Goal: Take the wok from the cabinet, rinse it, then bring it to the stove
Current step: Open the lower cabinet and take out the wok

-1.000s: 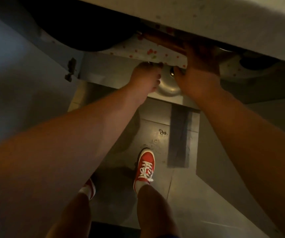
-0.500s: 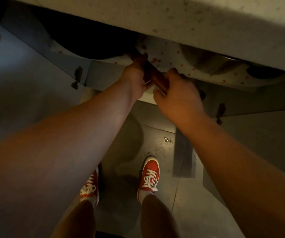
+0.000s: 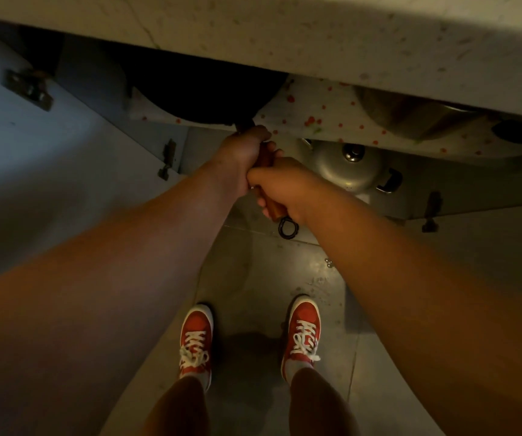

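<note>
Wok (image 3: 203, 92), dark and round, sits on the upper cabinet shelf (image 3: 325, 121) at the left, mostly tucked under the edge of the tabletop (image 3: 284, 33), with its wooden handle (image 3: 264, 155) sticking out toward me. To its left the cabinet door (image 3: 33, 158) hangs open with its hinges showing. My left hand (image 3: 244, 152) is wrapped closed around the handle up near the pan, and my right hand (image 3: 288, 187) is closed on the same handle lower down, touching the left, with the black hanging ring (image 3: 288, 227) dangling just below my fist.

I judge this to be the first step: getting the wok out of the cabinet, with rinsing and the stove both to come. The next move calls for a level pull straight toward me, low enough that the rim clears the overhanging tabletop, and both hands firm, since the pan's weight sits far out from my grip.

Right of my hands, on the shelf below, a metal pot lid (image 3: 347, 165) with a knob lies close to the handle's path, and I could knock it. Farther right on the upper shelf, lined with cherry-print paper, sits another metal pot (image 3: 410, 114), well apart from the wok. My red shoes (image 3: 302, 332) stand on the floor beneath, so I should keep my feet clear of any drop.
</note>
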A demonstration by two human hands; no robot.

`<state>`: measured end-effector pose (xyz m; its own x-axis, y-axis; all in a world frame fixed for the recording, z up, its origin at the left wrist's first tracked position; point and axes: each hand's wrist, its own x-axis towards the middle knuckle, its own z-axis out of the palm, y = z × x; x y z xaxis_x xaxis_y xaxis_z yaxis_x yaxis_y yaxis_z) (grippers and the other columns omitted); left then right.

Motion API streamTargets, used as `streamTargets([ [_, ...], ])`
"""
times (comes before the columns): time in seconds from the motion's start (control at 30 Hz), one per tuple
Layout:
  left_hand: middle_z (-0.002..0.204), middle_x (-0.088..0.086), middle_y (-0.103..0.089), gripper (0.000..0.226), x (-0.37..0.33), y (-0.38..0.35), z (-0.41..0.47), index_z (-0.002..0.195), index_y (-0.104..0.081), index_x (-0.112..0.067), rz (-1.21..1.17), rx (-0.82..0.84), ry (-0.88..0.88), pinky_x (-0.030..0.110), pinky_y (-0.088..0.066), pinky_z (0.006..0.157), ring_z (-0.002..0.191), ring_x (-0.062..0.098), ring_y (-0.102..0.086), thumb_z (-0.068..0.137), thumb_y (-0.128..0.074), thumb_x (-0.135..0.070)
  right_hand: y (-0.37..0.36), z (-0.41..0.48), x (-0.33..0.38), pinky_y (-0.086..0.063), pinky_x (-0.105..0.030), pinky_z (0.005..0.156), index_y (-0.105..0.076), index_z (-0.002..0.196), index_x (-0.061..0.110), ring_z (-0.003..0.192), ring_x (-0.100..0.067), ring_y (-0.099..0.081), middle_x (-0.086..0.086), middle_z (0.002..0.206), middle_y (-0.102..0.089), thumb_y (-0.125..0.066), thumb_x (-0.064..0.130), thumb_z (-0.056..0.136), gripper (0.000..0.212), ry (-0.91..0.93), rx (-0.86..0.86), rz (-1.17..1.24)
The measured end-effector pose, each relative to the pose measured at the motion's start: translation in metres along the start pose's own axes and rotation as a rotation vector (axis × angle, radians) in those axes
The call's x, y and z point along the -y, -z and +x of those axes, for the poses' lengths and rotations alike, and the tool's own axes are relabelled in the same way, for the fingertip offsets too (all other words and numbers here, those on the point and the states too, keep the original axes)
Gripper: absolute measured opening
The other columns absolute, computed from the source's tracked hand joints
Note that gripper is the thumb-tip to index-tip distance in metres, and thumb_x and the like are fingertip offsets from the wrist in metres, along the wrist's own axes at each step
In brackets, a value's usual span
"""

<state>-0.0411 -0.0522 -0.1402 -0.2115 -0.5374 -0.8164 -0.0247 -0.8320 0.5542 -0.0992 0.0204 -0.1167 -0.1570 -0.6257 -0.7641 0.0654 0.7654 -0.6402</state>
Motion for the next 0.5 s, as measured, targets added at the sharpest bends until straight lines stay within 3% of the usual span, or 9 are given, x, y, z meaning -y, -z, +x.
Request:
streamTargets([
  [0.13,0.052,-0.003,-0.062,0.019,0.003,0.014,-0.007,0.074,-0.062,-0.013,0.141,0.041,-0.053,0.024,-0.053,0.058,0.053,0.012,-0.064,0.092,-0.058,-0.017,-0.012,-0.007,-0.006,-0.045,-0.019,0.038,-0.048,0.089,0.019,0.046,-0.012,-0.052,-0.004,0.065,-0.054,-0.057,0.006,0.083,0.017,0.059,-0.025,-0.043],
  [0.23,0.05,-0.002,-0.062,0.026,0.009,0.022,-0.022,0.065,-0.06,-0.013,0.155,0.083,-0.067,0.019,-0.052,0.05,0.048,0.011,-0.062,0.091,-0.057,-0.015,-0.02,-0.02,-0.012,-0.046,-0.022,0.04,-0.049,0.09,0.017,0.046,-0.013,-0.054,-0.006,0.065,-0.055,-0.057,0.006,0.08,0.017,0.067,-0.03,-0.058],
  [0.37,0.055,0.002,-0.06,0.029,0.023,0.031,-0.047,0.062,-0.057,-0.012,0.173,0.067,-0.065,0.019,-0.05,0.049,0.049,0.011,-0.061,0.091,-0.055,-0.013,-0.033,-0.045,-0.024,-0.045,-0.022,0.038,-0.053,0.081,0.011,0.032,-0.007,-0.052,-0.006,0.056,-0.054,-0.056,0.003,0.078,0.009,0.075,-0.049,-0.09],
  [0.5,0.055,0.0,-0.06,0.028,0.041,0.045,-0.077,0.064,-0.057,-0.012,0.2,0.078,-0.062,0.017,-0.05,0.048,0.05,0.008,-0.062,0.091,-0.055,-0.011,-0.046,-0.077,-0.041,-0.047,-0.026,0.041,-0.056,0.068,0.012,0.035,-0.014,-0.055,-0.001,0.044,-0.055,-0.055,0.007,0.076,0.009,0.07,-0.058,-0.146],
])
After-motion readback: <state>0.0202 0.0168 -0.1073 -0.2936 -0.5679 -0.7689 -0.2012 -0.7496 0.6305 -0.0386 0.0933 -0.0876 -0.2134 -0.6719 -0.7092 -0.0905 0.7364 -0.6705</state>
